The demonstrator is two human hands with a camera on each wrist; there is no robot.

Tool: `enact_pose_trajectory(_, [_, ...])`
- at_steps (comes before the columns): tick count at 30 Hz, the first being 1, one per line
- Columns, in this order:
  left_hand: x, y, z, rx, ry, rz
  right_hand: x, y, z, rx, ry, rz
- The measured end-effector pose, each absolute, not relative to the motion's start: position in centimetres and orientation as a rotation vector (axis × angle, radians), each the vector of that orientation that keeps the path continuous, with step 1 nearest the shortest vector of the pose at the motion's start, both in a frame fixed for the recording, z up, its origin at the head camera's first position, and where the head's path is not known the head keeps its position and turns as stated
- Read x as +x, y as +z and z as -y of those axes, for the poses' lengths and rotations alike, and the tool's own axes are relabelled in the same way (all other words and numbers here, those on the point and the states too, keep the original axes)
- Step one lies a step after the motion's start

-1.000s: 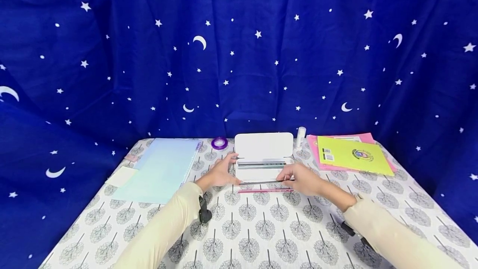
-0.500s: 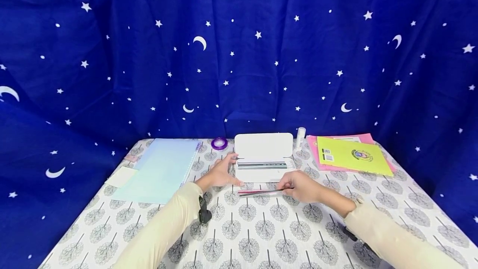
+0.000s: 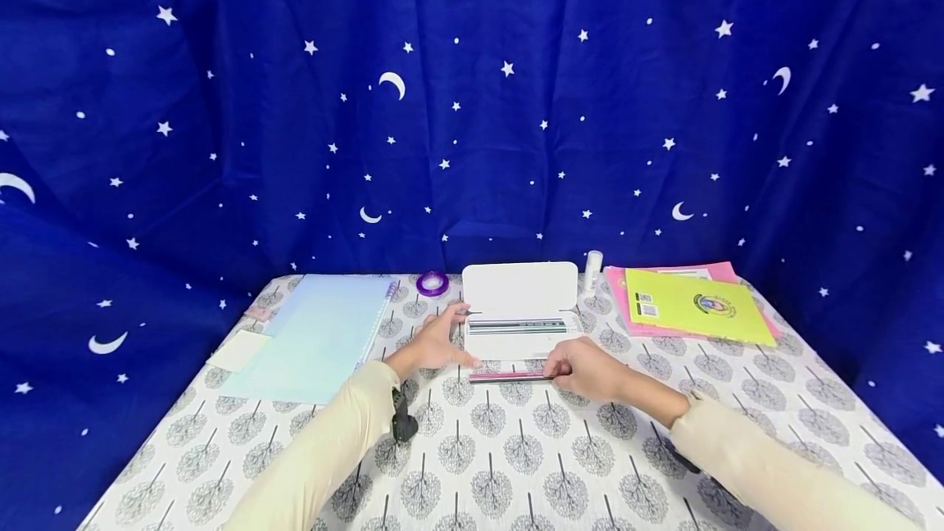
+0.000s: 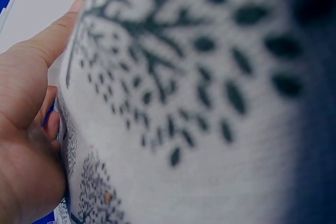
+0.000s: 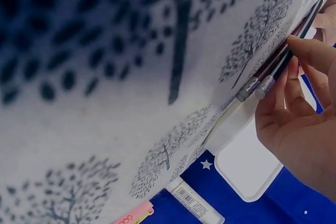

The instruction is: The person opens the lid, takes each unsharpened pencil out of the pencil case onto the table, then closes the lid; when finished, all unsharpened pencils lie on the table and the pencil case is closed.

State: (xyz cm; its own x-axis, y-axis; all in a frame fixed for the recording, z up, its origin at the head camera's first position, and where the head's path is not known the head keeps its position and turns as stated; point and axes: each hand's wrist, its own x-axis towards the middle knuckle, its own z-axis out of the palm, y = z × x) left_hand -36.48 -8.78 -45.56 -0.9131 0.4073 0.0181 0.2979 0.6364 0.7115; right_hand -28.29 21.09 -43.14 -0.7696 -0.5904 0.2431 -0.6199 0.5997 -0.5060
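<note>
In the head view my left hand (image 3: 437,342) spans the left end of an open white pencil case (image 3: 516,347), thumb at the front corner and a finger near the hinge. Several dark pencils (image 3: 516,326) lie inside it. In front of the case, a reddish-pink pencil (image 3: 492,375) and a black pencil (image 3: 490,381) lie side by side. My right hand (image 3: 586,367) pinches the black pencil near its right end. The right wrist view shows both pencils' silver eraser ends, with my thumb (image 5: 310,51) on the black pencil; the hand hides part of it.
A purple ring of tape (image 3: 432,284) and a white glue stick (image 3: 593,273) stand behind, either side of the case. Light-blue notebooks (image 3: 317,334) and a pale note pad (image 3: 239,349) lie left. A yellow-green book (image 3: 693,306) lies on pink ones (image 3: 618,301) at right.
My right hand has brought the black pencil from the case's front edge toward me, down beside the reddish-pink pencil, and straightened it. My left hand has stayed at the case.
</note>
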Motion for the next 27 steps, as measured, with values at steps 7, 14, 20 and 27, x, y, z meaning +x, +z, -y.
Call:
enact_pose_trajectory(7, [-36.40,-45.61,8.85,0.589,1.152,-2.703,-28.53,-43.17,-20.96,1.000,0.870,2.796])
enact_pose_trajectory(14, [-36.40,-45.30,8.75,0.630,1.121,-2.737,-28.76,-43.11,-21.04,1.008,0.873,2.801])
enact_pose_trajectory(20, [-36.33,-45.18,8.79,0.617,1.126,-2.729,-28.82,-42.96,-21.12,0.998,0.890,2.813])
enact_pose_trajectory(27, [-36.22,-45.09,8.69,0.620,1.105,-2.742,-29.15,-42.71,-21.17,0.993,0.941,2.829])
